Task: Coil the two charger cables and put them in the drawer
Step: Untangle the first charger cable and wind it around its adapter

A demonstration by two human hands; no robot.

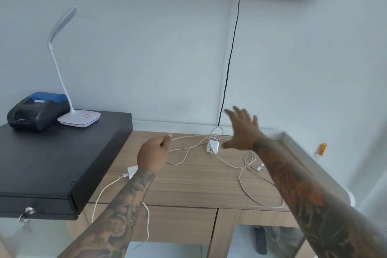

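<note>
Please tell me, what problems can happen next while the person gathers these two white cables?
The two cables cross each other on the desk, so pulling the strand in the left hand may tighten a tangle or drag the white adapter. One loop hangs over the front edge and could snag.

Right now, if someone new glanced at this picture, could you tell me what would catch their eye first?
Probably the two tattooed arms reaching over the wooden desk: the left hand pinches a white cable, while the right hand hovers open with spread fingers above a white charger block. Loose white cable sprawls across the desk in tangled loops. At left, a white desk lamp and a black-and-blue printer stand on a black box.
</note>
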